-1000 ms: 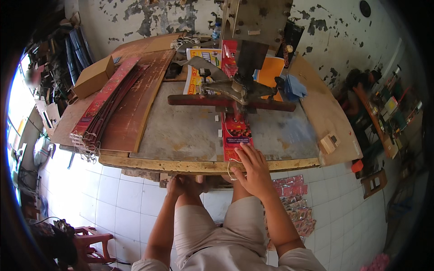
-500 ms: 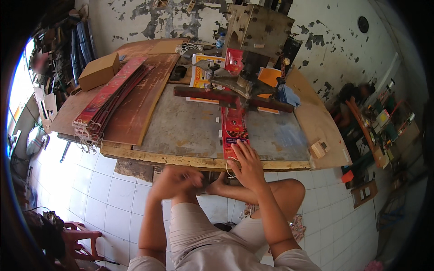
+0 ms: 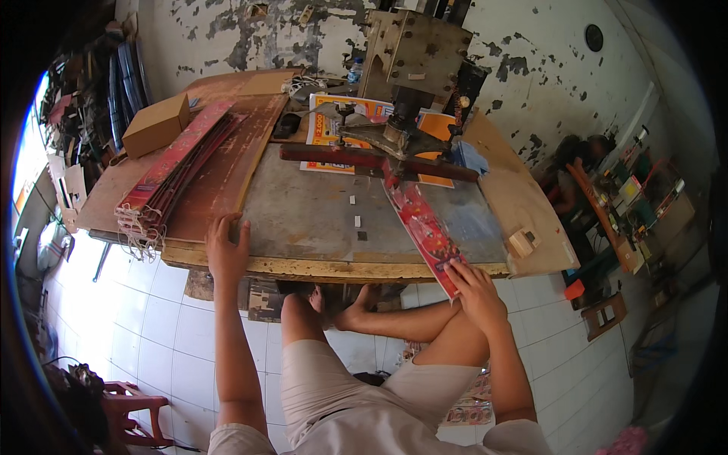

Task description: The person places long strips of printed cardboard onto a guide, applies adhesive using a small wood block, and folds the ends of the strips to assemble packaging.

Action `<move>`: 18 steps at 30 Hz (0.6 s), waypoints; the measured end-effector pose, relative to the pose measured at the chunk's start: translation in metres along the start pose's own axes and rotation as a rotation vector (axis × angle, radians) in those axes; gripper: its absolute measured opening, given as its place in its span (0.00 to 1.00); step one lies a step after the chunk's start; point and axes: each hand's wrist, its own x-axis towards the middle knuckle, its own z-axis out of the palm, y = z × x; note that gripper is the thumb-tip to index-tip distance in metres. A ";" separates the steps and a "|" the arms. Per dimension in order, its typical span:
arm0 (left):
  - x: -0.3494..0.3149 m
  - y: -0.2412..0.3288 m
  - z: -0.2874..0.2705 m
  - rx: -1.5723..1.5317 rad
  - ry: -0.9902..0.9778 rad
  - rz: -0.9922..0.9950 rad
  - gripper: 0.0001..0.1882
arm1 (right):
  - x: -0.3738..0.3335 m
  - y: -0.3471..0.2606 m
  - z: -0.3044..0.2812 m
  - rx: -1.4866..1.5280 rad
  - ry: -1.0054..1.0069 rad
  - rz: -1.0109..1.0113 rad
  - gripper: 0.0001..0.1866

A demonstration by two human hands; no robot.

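Note:
A long red printed strip point(image 3: 426, 231) lies slantwise on the grey metal tabletop plate point(image 3: 303, 220). Its far end runs under the dark red crossbar point(image 3: 334, 156) of a heavy metal press point(image 3: 417, 57), and its near end juts over the table's front edge. My right hand point(image 3: 479, 297) grips that near end, fingers on top; the thumb is hidden. At the table's front edge on the left, my left hand point(image 3: 227, 250) is empty with its fingers apart. It is nearest to a stack of similar red strips point(image 3: 178, 163) with white strings at their ends.
A closed brown cardboard box point(image 3: 155, 125) stands beside the stack. Orange and white printed sheets point(image 3: 326, 133) lie beneath and behind the crossbar. Toward the right are a blue cloth point(image 3: 472, 158) and a small wooden block point(image 3: 525, 241). A red stool point(image 3: 136, 409) stands on the tiled floor.
My right hand has moved right, swinging the strip's near end from straight under the press to a slant. My left hand has risen from above my knee to the table edge on the left.

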 end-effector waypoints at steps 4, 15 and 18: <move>0.000 0.000 0.001 0.052 -0.012 0.042 0.14 | -0.041 -0.026 -0.041 -0.011 0.018 0.059 0.39; 0.000 -0.004 -0.020 0.068 -0.039 -0.022 0.12 | -0.189 0.012 -0.205 0.484 0.654 0.221 0.16; 0.005 0.011 0.004 0.014 -0.059 0.003 0.12 | -0.365 0.099 -0.275 0.206 1.112 0.572 0.24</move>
